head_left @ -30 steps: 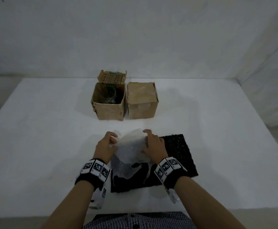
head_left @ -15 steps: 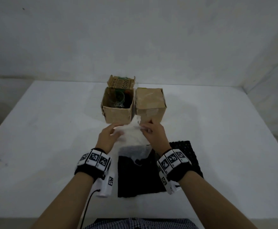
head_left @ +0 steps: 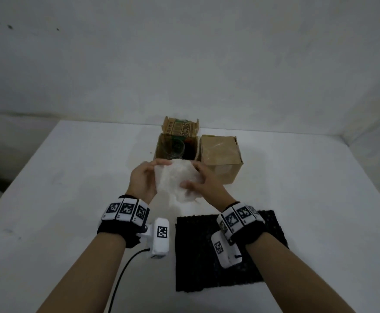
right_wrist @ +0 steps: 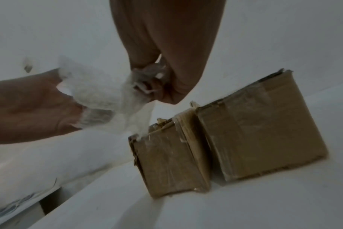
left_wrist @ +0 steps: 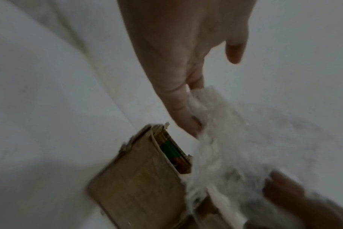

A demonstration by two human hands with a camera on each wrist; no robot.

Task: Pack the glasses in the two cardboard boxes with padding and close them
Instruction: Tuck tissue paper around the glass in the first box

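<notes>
Both hands hold a crumpled sheet of white bubble wrap [head_left: 176, 181] in the air just in front of the open cardboard box [head_left: 162, 150]. My left hand [head_left: 142, 179] grips its left edge, thumb on top; my right hand [head_left: 203, 184] pinches the right side. Inside the open box stands a clear glass [head_left: 173, 149], with the printed flap [head_left: 181, 129] raised behind it. The second box [head_left: 220, 158], closed, sits touching it on the right. In the right wrist view the bubble wrap [right_wrist: 108, 91] hangs over the near corner of the open box [right_wrist: 166, 164].
A black perforated mat [head_left: 207, 256] lies flat on the white table [head_left: 60, 188] near the front edge, under my right wrist. A black cable [head_left: 121, 274] runs from the left wrist camera. A white wall rises behind the boxes.
Both hands lifted the bubble wrap off the black mat and carried it forward to the open box, bunching it tighter on the way.
</notes>
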